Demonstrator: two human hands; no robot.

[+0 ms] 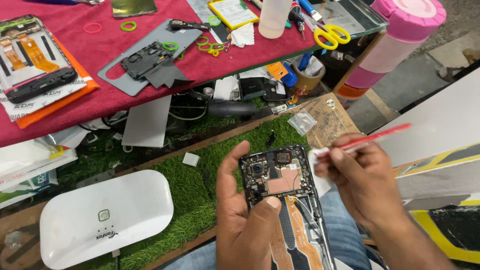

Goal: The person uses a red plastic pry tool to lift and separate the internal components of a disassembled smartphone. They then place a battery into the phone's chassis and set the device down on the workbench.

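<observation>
Opened smartphone (pixel 287 200) sits gripped in left hand (pixel 245 220); right hand (pixel 362 180) fingers pinch red tool (pixel 375 137) with white wipe (pixel 316 167) at 3 o'clock; best dabbed lightly.

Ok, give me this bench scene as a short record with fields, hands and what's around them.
left hand: left hand holds an opened phone with its back off, thumb on the circuit board
right hand: right hand holds a thin red tool and a white wipe beside the phone's top edge
below hands: green turf mat, white rounded device
upper table: red cloth, grey back cover, yellow-handled scissors, coloured rubber bands
right edge: pink bottle
</observation>
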